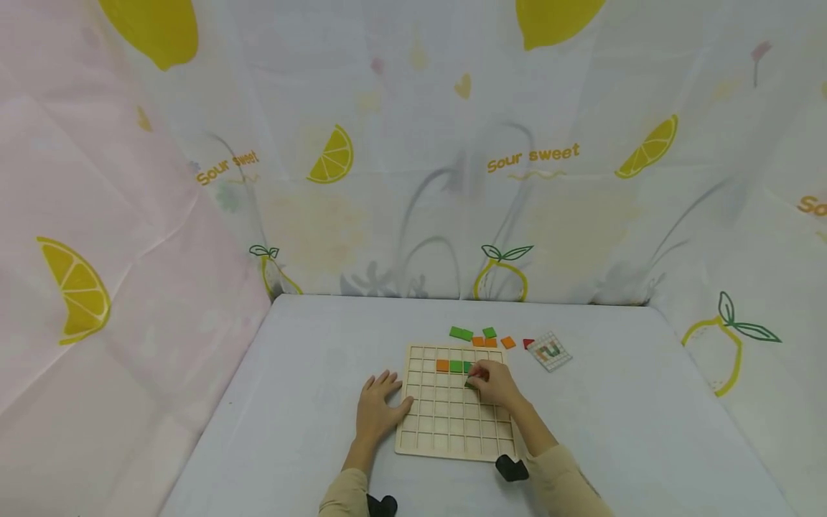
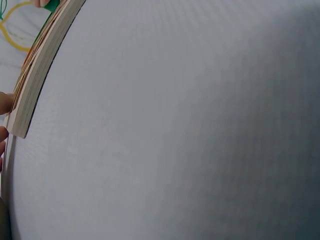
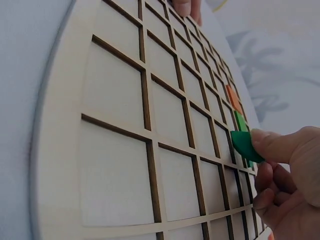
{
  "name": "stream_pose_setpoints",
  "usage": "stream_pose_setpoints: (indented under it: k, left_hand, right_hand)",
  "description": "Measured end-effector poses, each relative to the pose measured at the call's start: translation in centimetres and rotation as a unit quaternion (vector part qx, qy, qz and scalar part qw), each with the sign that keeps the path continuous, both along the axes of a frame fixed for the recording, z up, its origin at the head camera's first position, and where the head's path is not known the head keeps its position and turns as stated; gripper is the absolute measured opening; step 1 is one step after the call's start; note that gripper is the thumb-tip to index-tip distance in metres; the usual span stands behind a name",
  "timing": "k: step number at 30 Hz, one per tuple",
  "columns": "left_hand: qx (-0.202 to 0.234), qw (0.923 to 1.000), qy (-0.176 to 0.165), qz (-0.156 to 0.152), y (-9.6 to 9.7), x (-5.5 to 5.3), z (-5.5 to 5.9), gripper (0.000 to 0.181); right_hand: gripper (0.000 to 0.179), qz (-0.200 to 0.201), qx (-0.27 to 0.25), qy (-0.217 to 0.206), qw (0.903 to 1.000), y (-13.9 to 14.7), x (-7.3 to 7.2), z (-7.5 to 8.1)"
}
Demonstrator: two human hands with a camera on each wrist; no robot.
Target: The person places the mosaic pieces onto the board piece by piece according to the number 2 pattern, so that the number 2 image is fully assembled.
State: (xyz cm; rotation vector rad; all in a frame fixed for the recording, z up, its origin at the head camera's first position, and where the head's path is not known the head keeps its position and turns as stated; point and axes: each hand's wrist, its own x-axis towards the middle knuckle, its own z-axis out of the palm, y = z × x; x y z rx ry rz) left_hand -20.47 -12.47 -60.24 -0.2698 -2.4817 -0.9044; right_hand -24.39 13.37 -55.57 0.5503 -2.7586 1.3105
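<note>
A wooden grid board [image 1: 452, 454] lies flat on the table. In one of its far rows sit an orange tile [image 1: 442, 365], a green tile [image 1: 456, 366] and another green tile partly covered by fingers. My right hand [image 1: 496, 386] is over the board's right half, pinching a green tile [image 3: 245, 145] between thumb and fingers. That tile is tilted just above the grid, close to the row. At the board's left edge my left hand [image 1: 377, 411] rests with fingers extended, its thumb touching the rim. The left wrist view catches only bits of fingers beside the board's side [image 2: 45, 65].
Beyond the board lie loose green tiles [image 1: 461, 333], orange tiles [image 1: 484, 342] and a red piece [image 1: 528, 344] beside a small pattern card [image 1: 550, 351]. Patterned cloth [image 1: 413, 215] hangs behind the white table [image 1: 291, 402]. Black wrist devices [image 1: 512, 468] sit near both sleeves.
</note>
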Motion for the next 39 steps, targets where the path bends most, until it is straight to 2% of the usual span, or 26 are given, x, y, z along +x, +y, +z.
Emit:
stream_pose_setpoints:
  k: [3, 7, 10, 13, 17, 21, 24, 31, 34, 39]
  left_hand:
    - [-0.002, 1.0, 0.0, -0.001, 0.0, 0.0, 0.0, 0.037]
    - [-0.005, 1.0, -0.003, 0.002, 0.0, 0.0, 0.1, 0.037]
    - [-0.003, 1.0, -0.002, 0.002, 0.0, 0.0, 0.1, 0.037]
    - [-0.007, 1.0, 0.0, 0.0, 0.0, 0.0, 0.0, 0.037]
    - [-0.013, 0.9999, 0.002, 0.001, -0.1, 0.0, -0.1, 0.037]
    - [-0.01, 0.9999, 0.005, 0.002, -0.1, 0.0, 0.0, 0.037]
    - [-0.011, 0.9999, 0.004, 0.002, 0.0, 0.1, 0.1, 0.037]
    - [-0.007, 0.9999, 0.007, 0.001, 0.0, 0.1, 0.0, 0.038]
    - [-0.006, 0.9999, 0.009, 0.0, -0.1, 0.0, -0.1, 0.037]
    - [-0.005, 0.9999, 0.009, -0.001, -0.1, 0.1, 0.0, 0.037]
  right_hand:
    - [0.004, 0.011, -0.003, -0.013, 0.9999, 0.2, 0.2, 0.2]
    - [0.004, 0.064, 0.011, -0.021, 0.9977, 0.4, 0.4, 0.6]
    - [0.004, 0.087, 0.038, -0.005, 0.9955, 0.3, 0.7, 0.6]
    - [0.009, 0.068, 0.073, 0.012, 0.995, -0.2, 1.2, 0.3]
    - [0.017, 0.028, 0.105, 0.056, 0.9925, -1.5, 2.3, -0.3]
    - [0.019, -0.013, 0.128, 0.116, 0.9849, -2.7, 3.5, -1.0]
    - [0.013, -0.034, 0.138, 0.148, 0.9787, -3.0, 4.3, -1.3]
    - [0.011, -0.073, 0.14, 0.159, 0.9745, -3.1, 5.1, -1.4]
    - [0.008, -0.077, 0.126, 0.178, 0.9729, -2.9, 4.9, -1.7]
    - [0.005, -0.042, 0.093, 0.224, 0.9693, -1.7, 4.2, -2.4]
